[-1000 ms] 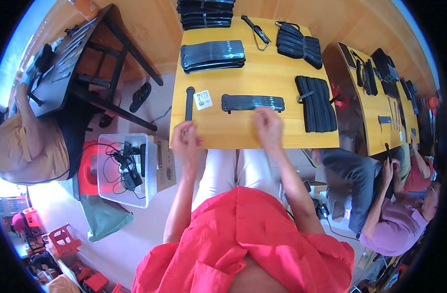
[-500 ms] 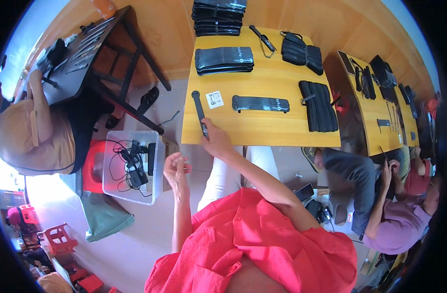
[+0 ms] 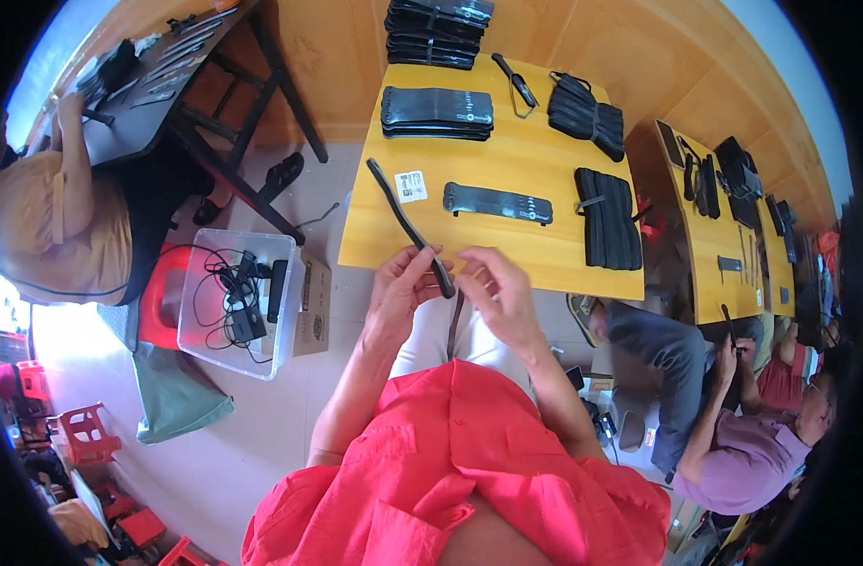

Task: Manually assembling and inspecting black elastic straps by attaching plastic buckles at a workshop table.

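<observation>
In my left hand is a long black strap, gripped between thumb and fingers near its lower end. Its far end reaches up over the table's front left part, beside a white printed label. My right hand is right beside the strap's lower end, with thumb and forefinger pinched together. A thin dark strip hangs just under those fingertips, and its upper end is partly hidden. Beyond my right hand lies a flat black banded bundle on the yellow table.
Black bundle stacks and a tied strap bundle lie on the table. A clear plastic box with cables stands on the floor at left, near a red stool. Other people sit left and right.
My right hand has let the strap pass to my left hand and moved right and nearer me. The strap's lower end has come off the table toward me. The view has shifted slightly.
</observation>
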{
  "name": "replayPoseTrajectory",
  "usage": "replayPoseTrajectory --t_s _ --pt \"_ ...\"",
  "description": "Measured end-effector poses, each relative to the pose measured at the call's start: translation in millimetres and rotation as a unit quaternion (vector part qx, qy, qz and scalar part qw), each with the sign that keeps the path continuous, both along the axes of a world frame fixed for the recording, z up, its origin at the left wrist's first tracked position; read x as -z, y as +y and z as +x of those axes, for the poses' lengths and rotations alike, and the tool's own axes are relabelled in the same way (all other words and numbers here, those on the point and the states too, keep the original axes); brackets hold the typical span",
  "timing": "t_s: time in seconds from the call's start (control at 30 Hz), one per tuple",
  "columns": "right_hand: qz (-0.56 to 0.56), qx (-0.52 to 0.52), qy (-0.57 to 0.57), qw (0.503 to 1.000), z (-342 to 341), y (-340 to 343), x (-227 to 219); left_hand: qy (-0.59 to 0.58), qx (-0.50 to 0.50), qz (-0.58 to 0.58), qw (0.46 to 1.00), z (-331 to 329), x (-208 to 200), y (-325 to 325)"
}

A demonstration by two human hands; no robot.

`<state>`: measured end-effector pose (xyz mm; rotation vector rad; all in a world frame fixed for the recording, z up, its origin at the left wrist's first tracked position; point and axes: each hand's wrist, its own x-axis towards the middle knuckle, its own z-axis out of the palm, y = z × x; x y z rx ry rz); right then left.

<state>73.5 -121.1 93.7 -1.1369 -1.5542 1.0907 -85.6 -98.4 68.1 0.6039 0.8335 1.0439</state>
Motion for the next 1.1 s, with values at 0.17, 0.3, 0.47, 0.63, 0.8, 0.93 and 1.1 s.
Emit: replayPoseTrajectory --t_s 0.17,0.3,0.47,0.63,0.8,0.93,1.1 --pt "0.138 0.084 -0.091 0.983 14.8 -11.9 -21.7 -0.011 0.001 -0.016 1.0 8.9 -20.1 -0.4" --pt "0.235 0.087 -0.109 0.962 13.0 -11.0 -21.2 -0.022 -0.001 -0.005 1.0 21.5 -25.8 -3.7" --pt "0.258 0.098 -0.144 0.95 17.7 -14.4 -23.5 -0.02 -0.006 0.021 1.0 27.8 -29.7 -9.0" --pt "0.259 0.085 -0.157 0.949 20.2 -15.7 -27.3 -0.025 -0.024 0.003 0.999 32.4 -30.4 -11.3" --pt "0.266 0.085 -0.18 0.943 22.6 -16.2 -27.5 -0.011 -0.038 0.008 0.999 37.4 -33.8 -12.6" --pt "0.26 0.085 -0.186 0.944 21.9 -15.0 -29.2 -0.001 -0.057 0.018 0.998 39.9 -37.2 -12.8" --pt "0.256 0.084 -0.196 0.943 22.4 -15.2 -28.3 -0.002 -0.079 0.026 0.997 43.7 -37.7 -14.5"
